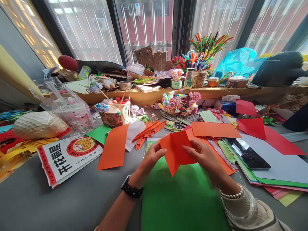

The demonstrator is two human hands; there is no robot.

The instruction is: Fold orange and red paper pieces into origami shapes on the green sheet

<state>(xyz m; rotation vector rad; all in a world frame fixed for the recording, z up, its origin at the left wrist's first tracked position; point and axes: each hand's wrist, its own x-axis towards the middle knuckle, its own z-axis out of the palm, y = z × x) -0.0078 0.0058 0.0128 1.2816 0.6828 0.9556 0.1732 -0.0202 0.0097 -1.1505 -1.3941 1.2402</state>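
Observation:
Between my hands is a creased sheet of orange-red paper (177, 148), partly folded, with one corner pointing down. My left hand (154, 158) pinches its left edge between thumb and fingers. On the opposite edge, my right hand (203, 155) grips it the same way, thumb on the near face. The paper is held above a green sheet (180, 199) on the table. Behind my left hand lie folded orange paper strips (148, 131) and an orange rectangle (114, 147). Another orange piece (215, 130) lies beyond my right hand.
A black phone (247, 153) rests on stacked coloured paper (286, 173) at right. At left are a printed paper bag (69, 158) and a plastic-wrapped cup (73, 112). A flower basket (114, 114) and pipe-cleaner flowers (176, 102) stand behind. Craft supplies line the windowsill (144, 98).

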